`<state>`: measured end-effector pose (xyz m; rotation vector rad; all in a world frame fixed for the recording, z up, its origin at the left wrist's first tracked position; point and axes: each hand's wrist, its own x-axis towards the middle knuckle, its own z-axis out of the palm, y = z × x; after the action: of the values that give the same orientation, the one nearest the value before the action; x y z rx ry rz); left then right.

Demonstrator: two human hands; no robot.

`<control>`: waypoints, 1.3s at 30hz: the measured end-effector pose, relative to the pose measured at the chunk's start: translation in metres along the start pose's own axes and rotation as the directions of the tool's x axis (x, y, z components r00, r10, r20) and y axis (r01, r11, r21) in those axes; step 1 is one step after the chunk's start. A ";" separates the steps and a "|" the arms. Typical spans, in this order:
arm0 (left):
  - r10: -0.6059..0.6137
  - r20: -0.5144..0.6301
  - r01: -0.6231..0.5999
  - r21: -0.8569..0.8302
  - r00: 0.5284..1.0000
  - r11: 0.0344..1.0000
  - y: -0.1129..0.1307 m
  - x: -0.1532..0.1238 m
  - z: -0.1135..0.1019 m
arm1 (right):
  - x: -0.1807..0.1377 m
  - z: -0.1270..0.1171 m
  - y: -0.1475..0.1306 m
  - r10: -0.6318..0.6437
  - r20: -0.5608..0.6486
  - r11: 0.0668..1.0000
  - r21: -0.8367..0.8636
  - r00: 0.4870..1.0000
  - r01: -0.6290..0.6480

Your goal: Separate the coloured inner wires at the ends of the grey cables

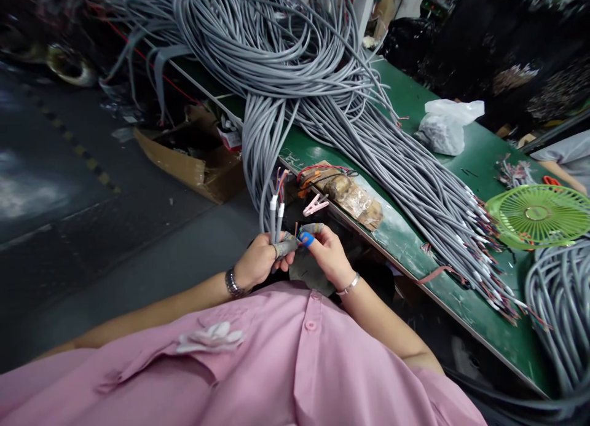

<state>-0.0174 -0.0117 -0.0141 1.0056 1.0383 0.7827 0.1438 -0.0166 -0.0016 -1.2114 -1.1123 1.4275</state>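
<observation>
My left hand [260, 260] is closed around two grey cables [275, 214] that stand upright, their stripped ends showing coloured wires at the top. My right hand [326, 254] is closed in a pinch just beside it, fingertips wrapped in grey and blue tape, touching a thin wire end between the hands. Both hands hover below the near edge of the green workbench [415, 229]. A big bundle of grey cables [295, 63] hangs from the bench down toward my hands.
Several cut cables with stripped ends [465, 223] lie across the bench. A taped wooden block [354, 198] and a pink clip [316, 206] sit at its edge. A green fan [539, 214], a plastic bag [445, 128], a cardboard box [193, 158] on the floor, another person's arm [566, 168].
</observation>
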 end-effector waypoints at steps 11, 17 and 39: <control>0.029 0.013 -0.030 0.057 1.000 0.998 -0.004 -0.003 0.001 | -0.003 0.009 0.007 0.089 -0.082 0.990 0.121 0.993 -0.078; 0.048 -0.076 -0.048 -0.009 0.996 0.999 -0.006 -0.004 0.003 | -0.007 0.014 0.012 0.131 -0.143 0.972 0.212 0.981 -0.099; 0.018 -0.089 -0.019 -0.010 0.996 1.000 -0.006 -0.009 -0.003 | 0.006 -0.002 0.011 0.259 -0.215 0.853 0.508 0.942 -0.119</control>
<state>-0.0228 -0.0210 -0.0175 0.9794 1.1010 0.8536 0.1446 -0.0124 -0.0132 -1.1227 -0.4018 1.5128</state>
